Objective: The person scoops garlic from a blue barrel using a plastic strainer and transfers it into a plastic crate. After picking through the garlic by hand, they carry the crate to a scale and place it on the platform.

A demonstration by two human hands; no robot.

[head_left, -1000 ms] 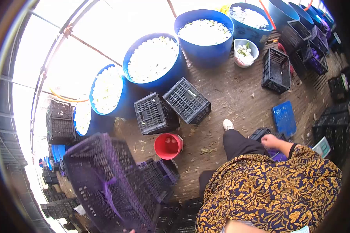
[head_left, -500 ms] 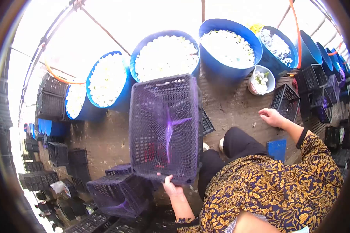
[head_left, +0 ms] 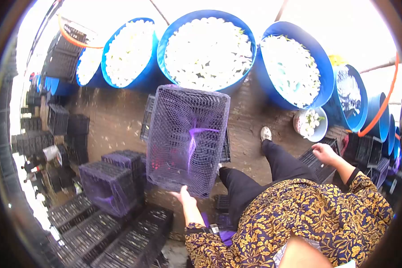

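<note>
From afar, I am watching my wearer's left hand [head_left: 184,196] gripping a crate [head_left: 223,120] with purple netting [head_left: 192,143] before blue tubs [head_left: 326,82] brimming with pale pieces [head_left: 205,53], the right hand [head_left: 324,153] curling loosely near a partly filled white bucket [head_left: 320,129], the shoes [head_left: 265,133] now standing farther apart than before.

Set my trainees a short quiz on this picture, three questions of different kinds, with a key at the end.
1. Which of the person's hands holds the netted crate, and by which edge?

2. True or false: the white bucket has white pieces inside it.

3. The hose on the right of the picture is:
A green
B orange
C black

Key:
1. The left hand, by the edge nearest the body.
2. True.
3. B.
</note>
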